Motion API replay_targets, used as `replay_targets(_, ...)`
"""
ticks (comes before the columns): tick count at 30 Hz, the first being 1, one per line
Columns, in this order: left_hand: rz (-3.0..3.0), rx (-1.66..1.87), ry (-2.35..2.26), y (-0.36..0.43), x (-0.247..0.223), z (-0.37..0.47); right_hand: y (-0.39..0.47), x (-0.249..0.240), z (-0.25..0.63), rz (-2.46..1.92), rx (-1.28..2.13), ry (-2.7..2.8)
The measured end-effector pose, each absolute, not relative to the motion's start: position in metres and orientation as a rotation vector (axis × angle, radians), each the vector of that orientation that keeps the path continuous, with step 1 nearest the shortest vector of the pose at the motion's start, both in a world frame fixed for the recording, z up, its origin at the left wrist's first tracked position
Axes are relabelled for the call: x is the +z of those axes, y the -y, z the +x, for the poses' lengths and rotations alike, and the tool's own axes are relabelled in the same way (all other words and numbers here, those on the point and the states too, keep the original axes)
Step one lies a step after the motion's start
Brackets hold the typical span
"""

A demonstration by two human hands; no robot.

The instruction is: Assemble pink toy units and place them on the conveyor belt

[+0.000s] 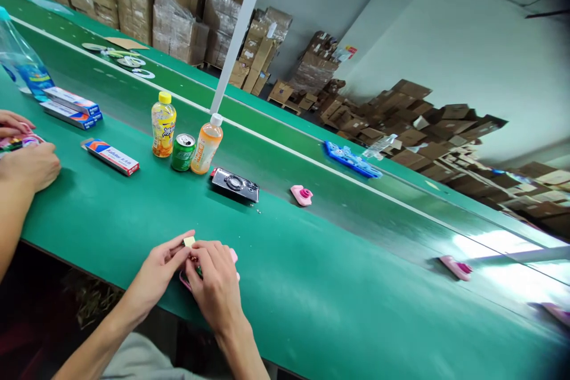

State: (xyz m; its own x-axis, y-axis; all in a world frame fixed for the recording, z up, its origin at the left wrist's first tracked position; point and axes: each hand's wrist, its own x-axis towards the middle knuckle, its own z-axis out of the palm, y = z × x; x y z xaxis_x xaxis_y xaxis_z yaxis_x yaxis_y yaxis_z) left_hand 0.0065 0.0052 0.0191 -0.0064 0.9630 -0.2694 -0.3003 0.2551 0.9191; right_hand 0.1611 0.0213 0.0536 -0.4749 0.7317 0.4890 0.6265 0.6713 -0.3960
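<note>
My left hand (pixel 154 273) is closed, its thumb and fingers pinching a small pale-yellow block (pixel 189 241). Close against it, my right hand (pixel 218 282) curls over a pink plastic casing (pixel 233 256), fingers closed. A bit of green, perhaps a circuit board, and tiny reddish parts show between the hands; the rest of the casing is hidden under my right hand. Both hands are near the front edge of the green worktop (pixel 285 249). Beyond them lies a black phone (pixel 235 184) with a ring on its back, and some small crumbs beside it.
Two drink bottles (pixel 163 124) and a green can (pixel 183 152) stand behind. Long boxes (pixel 111 156) lie left, near a co-worker's hands (pixel 31 163). Pink camera-shaped pieces (pixel 302 195) sit along the conveyor belt (pixel 276 157); a blue tray (pixel 351 160) lies beyond. Stacked cartons (pixel 138 0) fill the background.
</note>
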Motion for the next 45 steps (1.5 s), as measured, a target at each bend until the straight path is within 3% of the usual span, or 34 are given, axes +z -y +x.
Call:
replay_targets(5, 0.660, 1.168, -0.959, -0.003, 0.021, 0.007, -0.044, 0.069, 0.170, -1.010, 0.715, 2.135)
replay_targets(17, 0.833, 1.064, -0.992, -0.004, 0.013, 0.001, -0.060, 0.076, 0.159, -1.146, 0.789, 2.210)
replay_targets(22, 0.887, 1.126, -1.078, -0.003, 0.014, 0.005, -0.063, 0.077, 0.160, -1.125, 0.622, 2.426)
replay_targets(32, 0.786, 1.310, -1.145, -0.006, 0.011, 0.013, -0.048, 0.069, 0.138, -0.938, -0.267, 2.788)
replay_targets(39, 0.378, 1.154, -0.780, -0.016, 0.024, -0.004, -0.037, 0.059, 0.149, -0.855, -0.158, 2.725)
replay_targets(43, 0.327, 1.209, -0.869, -0.017, 0.030, -0.004, -0.030, 0.065, 0.147, -0.779, -0.123, 2.613)
replay_targets(45, 0.319, 1.277, -0.942, -0.017, 0.030, -0.002, -0.012, 0.065, 0.163, -0.783, 0.059, 2.499)
